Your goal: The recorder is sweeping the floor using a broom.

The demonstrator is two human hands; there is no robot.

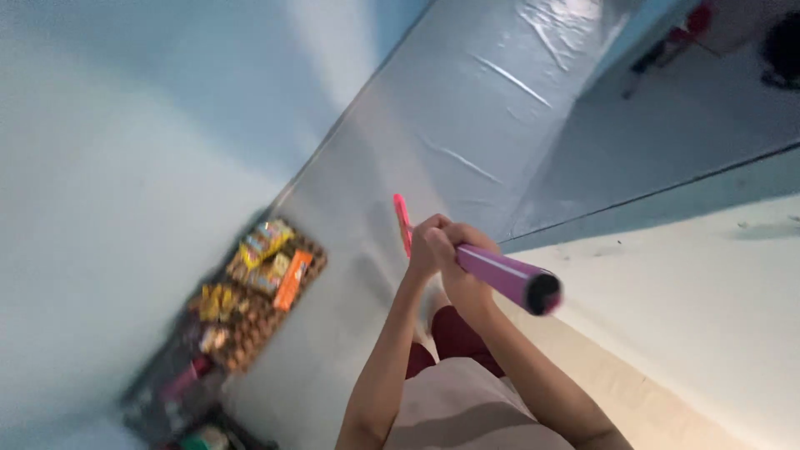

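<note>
In the head view, the left hand (pixel 429 246) and right hand (pixel 461 265) are both gripping a purple handle (pixel 508 279) (its pink end (pixel 402 223) pointing away) above the grey floor (pixel 467 150). A brown rack (pixel 250 296) of colourful packets is standing well apart, to the left.

A brown tray (pixel 250 321) full of bright snack packs (pixel 268 254) sits on the shiny gray floor (pixel 467 125), left of the hands. Far off, up and to the right, stands a red stool (pixel 679 37), blurry.
</note>
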